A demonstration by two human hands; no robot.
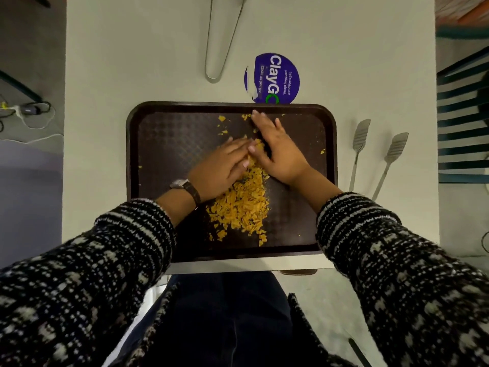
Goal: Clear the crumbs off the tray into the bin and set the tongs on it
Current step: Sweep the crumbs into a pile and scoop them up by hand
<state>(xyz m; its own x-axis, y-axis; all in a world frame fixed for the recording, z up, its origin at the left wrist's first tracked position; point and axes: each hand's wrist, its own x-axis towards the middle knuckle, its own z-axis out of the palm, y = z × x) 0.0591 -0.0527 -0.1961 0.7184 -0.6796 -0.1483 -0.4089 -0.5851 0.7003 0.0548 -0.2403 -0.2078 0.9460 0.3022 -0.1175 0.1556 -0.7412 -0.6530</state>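
Head view: a dark tray (148,154) lies on a pale table (105,62), its near edge close to the table's near edge. Both hands rest flat on the tray, fingers extended and palms down, holding nothing. The left hand (219,168) and right hand (277,152) meet at their fingertips near the tray's middle, angled together as if to rake. Between and below them lies a heap of yellow crumbs (240,207), running toward the near rim. A few stray bits (221,118) sit toward the far rim, and one (322,151) lies near the right rim.

One pair of tongs (381,160) lies on the table just right of the tray, apart from it; another (221,41) lies beyond the far edge, beside a round purple sticker (277,78). No bin is in sight.

By my reading, the crumbs are partly gathered but none have left the tray. Tipping them into the bin and setting tongs on the tray both remain.
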